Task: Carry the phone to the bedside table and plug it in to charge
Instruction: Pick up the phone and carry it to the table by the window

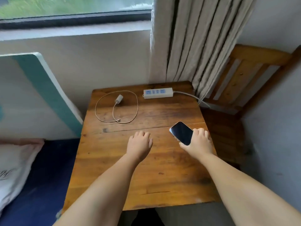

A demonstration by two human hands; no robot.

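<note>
The right hand (pixel 197 141) grips the phone (pixel 181 132) over the bedside table (pixel 146 168), left hand (pixel 140 142) loosely curled and empty; charger cable (pixel 117 108), far-left of the phone, remains unconnected.

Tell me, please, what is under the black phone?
Under the black phone lies the brown wooden table. The right hand grips its near end, covering that part; whether it touches the wood is unclear.

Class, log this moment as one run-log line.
right hand: holds phone | left hand: empty | charger: unplugged | strip: on table
</note>
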